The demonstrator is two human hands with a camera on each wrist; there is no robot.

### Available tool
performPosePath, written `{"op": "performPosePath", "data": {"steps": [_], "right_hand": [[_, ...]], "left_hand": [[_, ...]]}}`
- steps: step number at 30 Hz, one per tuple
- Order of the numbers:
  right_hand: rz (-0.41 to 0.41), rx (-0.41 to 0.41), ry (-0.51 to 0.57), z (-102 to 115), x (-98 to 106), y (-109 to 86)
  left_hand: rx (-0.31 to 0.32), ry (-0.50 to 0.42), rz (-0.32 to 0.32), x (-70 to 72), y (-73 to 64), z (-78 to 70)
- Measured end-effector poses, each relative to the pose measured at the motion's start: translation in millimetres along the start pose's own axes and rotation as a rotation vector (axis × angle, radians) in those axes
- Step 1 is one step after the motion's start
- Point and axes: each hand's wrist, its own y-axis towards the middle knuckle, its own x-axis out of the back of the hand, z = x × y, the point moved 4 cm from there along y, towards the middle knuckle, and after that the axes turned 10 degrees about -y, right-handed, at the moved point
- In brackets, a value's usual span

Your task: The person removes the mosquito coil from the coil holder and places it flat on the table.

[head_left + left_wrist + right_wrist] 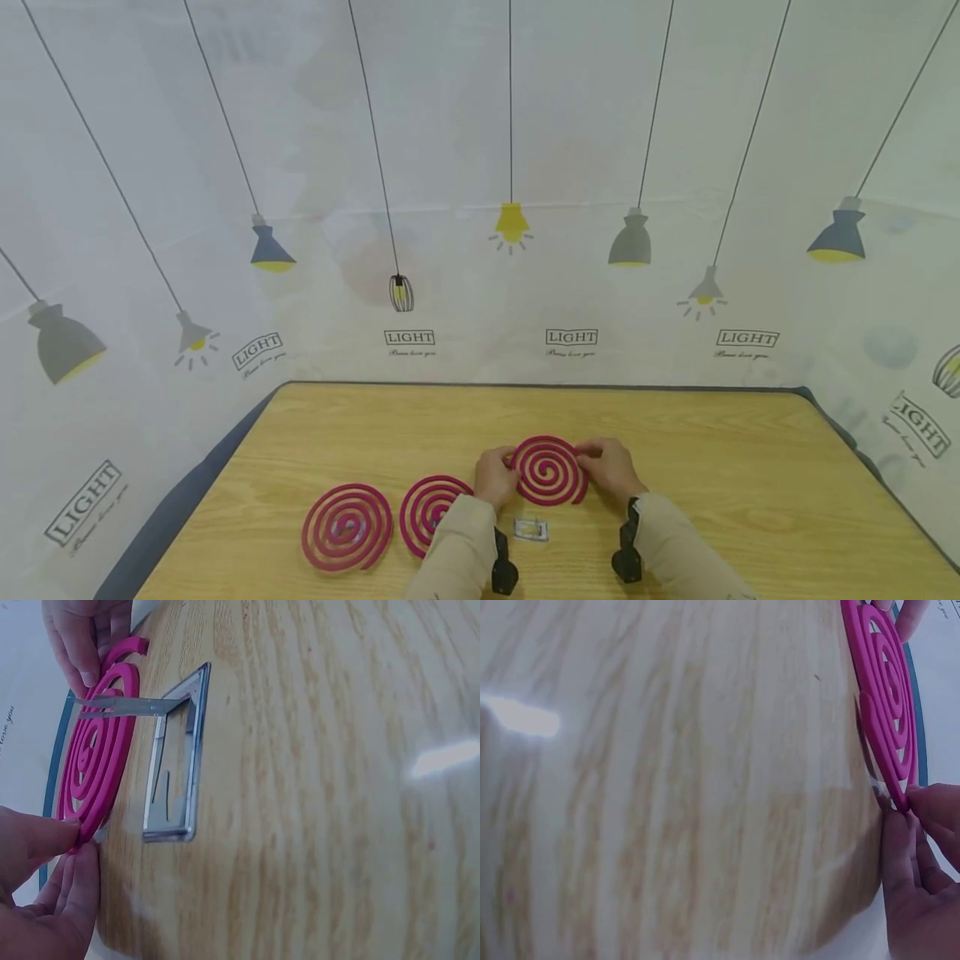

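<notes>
A pink mosquito coil [546, 472] is held between both hands over the table. Thumb and fingers of my left hand [495, 477] pinch its left edge, while my right hand [611, 468] pinches the right edge. In the left wrist view the coil [112, 761] stands tilted, with the left hand [49, 877] at its near rim. The right wrist view shows the right hand [922, 877] gripping the opposite rim. Closer to me lies a flat metal coil stand [199, 750] with a thin prong raised from its frame.
Two more pink coils lie to the left, one farther out [347, 528] and one [417, 515] partly covered by the left sleeve [461, 542]. Under the outer coil's centre something metallic shows. A wall sheet printed with lamps [480, 358] stands behind the wooden table [712, 433].
</notes>
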Motion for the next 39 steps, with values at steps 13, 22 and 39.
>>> {"op": "performPosePath", "data": {"steps": [13,22,39], "right_hand": [[0.050,-0.046,0.061,-9,-4,-0.3],[0.058,-0.039,0.056,-12,-5,2.5],[0.080,-0.054,0.112,-11,-4,-0.4]], "left_hand": [[0.063,-0.056,0.084,83.1,-53.4,-196.0],[0.030,-0.075,0.067,70.6,-47.2,-163.9],[0.178,-0.219,0.052,24.9,-24.0,-49.4]]}}
